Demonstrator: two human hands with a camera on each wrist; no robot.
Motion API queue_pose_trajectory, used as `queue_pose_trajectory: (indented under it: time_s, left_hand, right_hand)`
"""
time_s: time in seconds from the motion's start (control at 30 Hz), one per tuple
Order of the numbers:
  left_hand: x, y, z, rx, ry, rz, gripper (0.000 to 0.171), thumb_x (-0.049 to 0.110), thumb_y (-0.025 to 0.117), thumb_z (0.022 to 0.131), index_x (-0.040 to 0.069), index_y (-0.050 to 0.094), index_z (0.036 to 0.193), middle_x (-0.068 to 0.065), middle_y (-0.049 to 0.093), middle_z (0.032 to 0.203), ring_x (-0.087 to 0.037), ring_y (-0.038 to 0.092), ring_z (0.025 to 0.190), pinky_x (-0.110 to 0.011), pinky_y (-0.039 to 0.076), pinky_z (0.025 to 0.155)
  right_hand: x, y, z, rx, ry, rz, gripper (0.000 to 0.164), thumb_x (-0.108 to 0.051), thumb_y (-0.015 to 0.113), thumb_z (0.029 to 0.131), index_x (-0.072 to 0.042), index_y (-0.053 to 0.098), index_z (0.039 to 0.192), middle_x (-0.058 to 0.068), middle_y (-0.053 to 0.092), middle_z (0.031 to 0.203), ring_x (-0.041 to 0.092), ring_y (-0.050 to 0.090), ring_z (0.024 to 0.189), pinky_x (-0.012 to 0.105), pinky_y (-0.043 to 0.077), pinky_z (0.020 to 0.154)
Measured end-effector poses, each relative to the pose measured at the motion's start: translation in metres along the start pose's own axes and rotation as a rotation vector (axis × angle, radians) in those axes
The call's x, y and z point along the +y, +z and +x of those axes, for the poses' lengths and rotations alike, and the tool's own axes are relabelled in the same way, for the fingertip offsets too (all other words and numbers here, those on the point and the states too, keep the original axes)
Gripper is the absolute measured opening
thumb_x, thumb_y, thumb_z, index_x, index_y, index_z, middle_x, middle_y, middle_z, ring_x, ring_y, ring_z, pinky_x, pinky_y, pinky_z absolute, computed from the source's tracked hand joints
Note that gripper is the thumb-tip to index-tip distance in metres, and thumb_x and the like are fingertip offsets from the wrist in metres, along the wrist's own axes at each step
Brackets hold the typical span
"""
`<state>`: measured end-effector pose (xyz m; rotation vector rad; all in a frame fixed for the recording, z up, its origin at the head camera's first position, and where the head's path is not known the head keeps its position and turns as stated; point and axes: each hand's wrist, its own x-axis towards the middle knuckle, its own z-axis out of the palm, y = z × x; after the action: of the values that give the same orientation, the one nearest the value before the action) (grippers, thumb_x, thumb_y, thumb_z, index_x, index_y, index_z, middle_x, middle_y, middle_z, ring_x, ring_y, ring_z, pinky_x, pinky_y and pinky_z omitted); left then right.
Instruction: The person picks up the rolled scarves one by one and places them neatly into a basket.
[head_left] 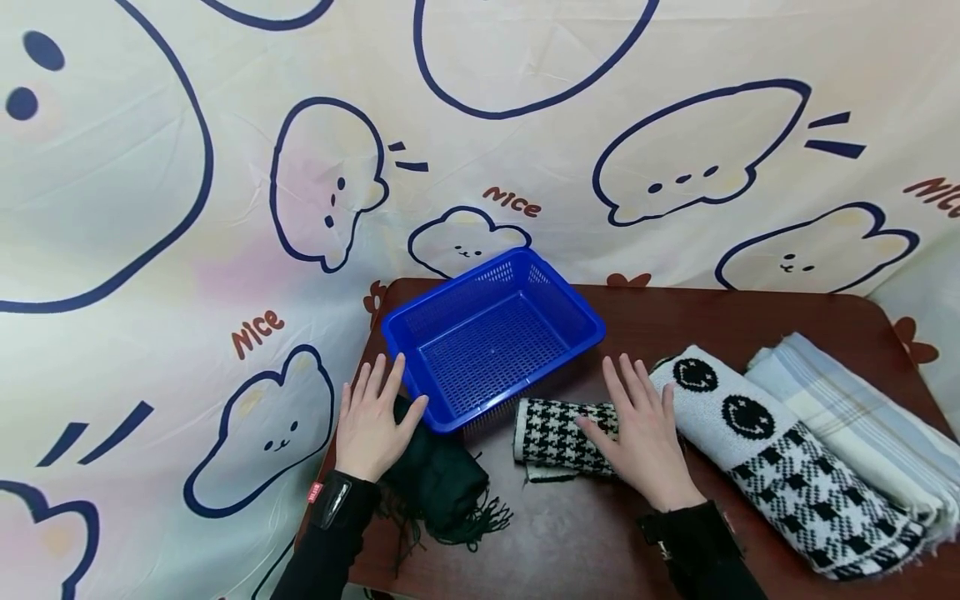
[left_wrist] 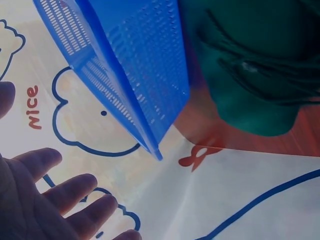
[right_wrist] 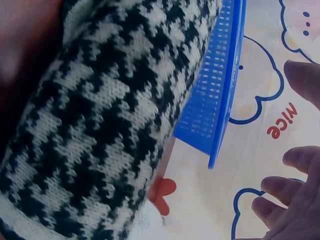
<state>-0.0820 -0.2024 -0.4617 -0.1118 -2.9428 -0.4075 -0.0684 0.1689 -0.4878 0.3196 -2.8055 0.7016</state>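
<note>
My left hand [head_left: 375, 427] is held palm down with fingers spread, above a rolled dark green scarf [head_left: 442, 483] with fringed ends. My right hand [head_left: 643, 433] hovers, fingers apart, over one end of a rolled black-and-white houndstooth scarf [head_left: 558, 429]. Neither hand grips anything. Beyond them is a blue perforated plastic basket [head_left: 487, 342] with nothing in it. In the left wrist view the green scarf [left_wrist: 260, 75] lies beside the basket [left_wrist: 145, 55]. The right wrist view shows the houndstooth scarf [right_wrist: 100, 125] up close, partly covering the basket [right_wrist: 210, 100].
To the right lie a folded black-and-white knit [head_left: 810, 475] with round dark face patches and a pale blue and cream striped cloth [head_left: 862, 417] with frayed ends. All rest on a brown table [head_left: 825, 312]. A cartoon-printed curtain [head_left: 555, 167] hangs behind.
</note>
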Motion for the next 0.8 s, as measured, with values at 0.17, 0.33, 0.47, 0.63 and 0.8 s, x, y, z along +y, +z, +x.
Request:
queue_pose_trajectory:
  time_s: [0.17,0.33,0.47,0.63,0.8]
  left_hand:
    - [-0.008,0.0,-0.003,-0.02,-0.021,-0.003,0.073,0.06,0.048,0.093,0.026,0.027,0.153,-0.011,0.027,0.157,-0.034,0.018,0.146,-0.06,0.012,0.116]
    - [-0.014,0.001,-0.005,-0.044,-0.036,-0.006,0.073,0.061,0.046,0.093,0.026,0.025,0.154,-0.011,0.025,0.158,-0.034,0.017,0.146,-0.06,0.013,0.115]
    - [-0.019,0.002,-0.008,-0.052,-0.045,-0.007,0.074,0.062,0.046,0.093,0.026,0.024,0.154,-0.01,0.023,0.159,-0.035,0.018,0.146,-0.062,0.015,0.114]
    - [-0.025,0.0,-0.012,-0.069,-0.064,-0.011,0.074,0.062,0.046,0.093,0.028,0.023,0.154,-0.01,0.022,0.159,-0.036,0.018,0.145,-0.062,0.015,0.114]
    - [-0.032,0.001,-0.015,-0.08,-0.076,-0.011,0.075,0.064,0.044,0.093,0.027,0.022,0.155,-0.012,0.023,0.158,-0.037,0.02,0.145,-0.063,0.016,0.113]
  right_hand:
    - [-0.004,0.004,-0.004,-0.015,-0.006,0.022,0.089,-0.05,0.066,0.088,-0.023,0.016,0.156,0.016,0.017,0.159,0.033,0.009,0.147,0.066,0.002,0.113]
    - [-0.007,0.007,-0.007,-0.03,-0.006,0.035,0.089,-0.049,0.066,0.088,-0.023,0.015,0.156,0.019,0.02,0.158,0.034,0.009,0.147,0.066,0.003,0.112]
    - [-0.009,0.01,-0.008,-0.032,-0.007,0.035,0.088,-0.05,0.066,0.087,-0.022,0.018,0.156,0.019,0.022,0.157,0.034,0.011,0.147,0.065,0.003,0.113]
    - [-0.012,0.013,-0.012,-0.05,-0.015,0.039,0.089,-0.051,0.066,0.087,-0.023,0.017,0.156,0.017,0.02,0.158,0.035,0.012,0.147,0.065,0.003,0.113]
    - [-0.017,0.016,-0.014,-0.059,-0.014,0.039,0.089,-0.052,0.066,0.087,-0.025,0.016,0.156,0.014,0.018,0.159,0.033,0.012,0.147,0.065,0.005,0.113]
